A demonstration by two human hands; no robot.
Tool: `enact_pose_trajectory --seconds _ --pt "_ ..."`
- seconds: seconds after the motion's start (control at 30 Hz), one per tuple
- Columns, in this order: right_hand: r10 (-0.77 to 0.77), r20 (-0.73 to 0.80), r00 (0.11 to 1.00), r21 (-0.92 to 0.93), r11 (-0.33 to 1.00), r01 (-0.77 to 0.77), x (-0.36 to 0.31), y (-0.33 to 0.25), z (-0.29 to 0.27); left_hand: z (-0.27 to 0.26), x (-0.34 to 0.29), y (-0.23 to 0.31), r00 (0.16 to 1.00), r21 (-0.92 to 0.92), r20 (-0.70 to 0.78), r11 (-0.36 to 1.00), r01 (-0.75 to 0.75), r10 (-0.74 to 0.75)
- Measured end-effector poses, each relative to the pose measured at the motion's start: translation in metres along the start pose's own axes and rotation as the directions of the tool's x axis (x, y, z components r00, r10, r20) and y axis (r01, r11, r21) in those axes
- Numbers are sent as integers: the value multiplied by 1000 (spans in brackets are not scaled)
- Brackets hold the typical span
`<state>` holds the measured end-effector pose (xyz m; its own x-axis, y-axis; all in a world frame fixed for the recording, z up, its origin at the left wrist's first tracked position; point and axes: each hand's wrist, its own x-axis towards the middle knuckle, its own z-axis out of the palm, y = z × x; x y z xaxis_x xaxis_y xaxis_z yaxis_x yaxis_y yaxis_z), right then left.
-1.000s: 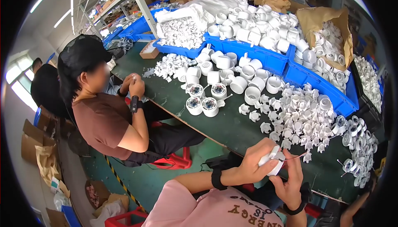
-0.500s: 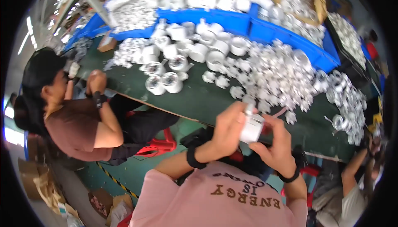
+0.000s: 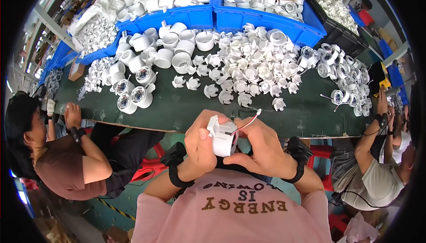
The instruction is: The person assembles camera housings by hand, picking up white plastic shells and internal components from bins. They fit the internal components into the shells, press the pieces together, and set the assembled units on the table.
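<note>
Between my two hands, just in front of the table's near edge, is a white cylindrical plastic housing (image 3: 220, 143). My left hand (image 3: 199, 145) grips its left side, thumb against the white wall. At the other side, my right hand (image 3: 262, 147) has its thumb at the lower edge and its fingers behind. A thin red and white wire (image 3: 245, 127) with a small white plug leaves the housing and points up to the right. The housing's right end is partly hidden by my right fingers.
White claw-edged caps (image 3: 253, 63) are heaped on the dark green table (image 3: 177, 112). Left of them stand white cups (image 3: 171, 56) and units with round lenses (image 3: 141, 95); more wired units (image 3: 344, 76) lie right. Blue bins (image 3: 177, 19) line the back. People sit on both sides.
The view has swung, so the table's contents appear farther left and sharper. In my hands the housing has turned, and its wire with the plug now stands out at the upper right.
</note>
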<state>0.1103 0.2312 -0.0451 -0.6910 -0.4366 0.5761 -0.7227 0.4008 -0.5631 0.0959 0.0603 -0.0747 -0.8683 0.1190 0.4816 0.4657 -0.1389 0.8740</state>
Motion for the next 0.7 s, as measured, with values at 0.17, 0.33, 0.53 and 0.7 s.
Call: enact_pose_trajectory --seconds 0.17,0.33,0.53,0.7 --pt "243 37 969 23 970 -244 -2 4 -1 -15 8 -3 969 191 188 974 122 -158" --pt "141 -19 990 -140 980 -142 -14 22 13 -12 -2 -15 774 -24 191 786 618 -604" --pt "343 -146 928 -388 843 -373 -18 103 -63 -85 14 -43 732 109 -67 724 681 -678" --pt "310 -346 885 -764 455 -458 -28 231 -156 -131 40 -46 754 360 -46 693 624 -655"
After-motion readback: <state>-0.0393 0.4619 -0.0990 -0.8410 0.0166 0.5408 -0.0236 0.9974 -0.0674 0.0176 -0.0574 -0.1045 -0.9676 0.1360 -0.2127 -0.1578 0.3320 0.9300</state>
